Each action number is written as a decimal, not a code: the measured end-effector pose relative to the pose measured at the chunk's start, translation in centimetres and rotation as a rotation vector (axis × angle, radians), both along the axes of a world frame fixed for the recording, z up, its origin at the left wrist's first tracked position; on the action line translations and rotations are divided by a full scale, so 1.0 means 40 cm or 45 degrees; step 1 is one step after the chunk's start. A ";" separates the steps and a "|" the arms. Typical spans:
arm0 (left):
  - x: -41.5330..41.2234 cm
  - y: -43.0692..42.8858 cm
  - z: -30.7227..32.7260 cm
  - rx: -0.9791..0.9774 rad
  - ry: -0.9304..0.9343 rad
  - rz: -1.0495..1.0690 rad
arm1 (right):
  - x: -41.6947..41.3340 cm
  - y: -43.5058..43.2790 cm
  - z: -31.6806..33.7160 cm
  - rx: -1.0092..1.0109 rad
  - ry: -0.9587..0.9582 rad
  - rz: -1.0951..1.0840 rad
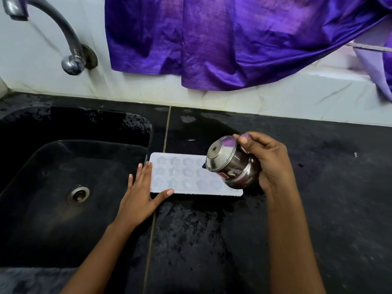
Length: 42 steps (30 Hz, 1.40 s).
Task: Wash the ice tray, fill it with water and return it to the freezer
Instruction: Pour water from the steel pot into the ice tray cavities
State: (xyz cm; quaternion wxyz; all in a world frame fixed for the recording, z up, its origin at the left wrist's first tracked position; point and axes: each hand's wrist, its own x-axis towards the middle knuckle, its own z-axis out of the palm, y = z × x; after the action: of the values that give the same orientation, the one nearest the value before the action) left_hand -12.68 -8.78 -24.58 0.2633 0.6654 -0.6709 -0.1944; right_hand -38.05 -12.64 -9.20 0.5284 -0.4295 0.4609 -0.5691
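Head-camera view is showing you working at a black stone counter, where the white ice tray is lying flat just right of the sink, its short left end sitting near the basin's edge. Your left hand is resting with straight, spread fingers touching that left end, while the thumb is lying along the tray's near long edge. Your right hand is wrapping curled fingers and thumb round a small steel pot, which you are tilting with its mouth facing down-left over the tray's right end. Whether water is running out of it is not showing clearly. A grey tap is arching out from the white wall above the sink, and a purple cloth is hanging down behind the counter.
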 end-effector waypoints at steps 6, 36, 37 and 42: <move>0.000 -0.001 -0.003 0.010 -0.006 0.011 | 0.031 -0.001 -0.006 -0.017 0.068 0.039; -0.005 0.005 0.008 0.011 0.005 0.011 | 0.073 0.000 0.023 -0.135 0.262 0.108; -0.004 0.005 0.007 0.009 0.005 0.011 | 0.073 0.000 0.024 -0.139 0.264 0.109; -0.004 0.007 0.007 0.014 -0.001 0.008 | 0.073 0.001 0.031 -0.158 0.263 0.110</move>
State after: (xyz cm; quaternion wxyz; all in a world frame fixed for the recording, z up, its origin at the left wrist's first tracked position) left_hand -12.82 -8.52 -24.31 0.2599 0.6690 -0.6678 -0.1971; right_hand -35.14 -12.58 -7.96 0.4745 -0.5372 0.4577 -0.5261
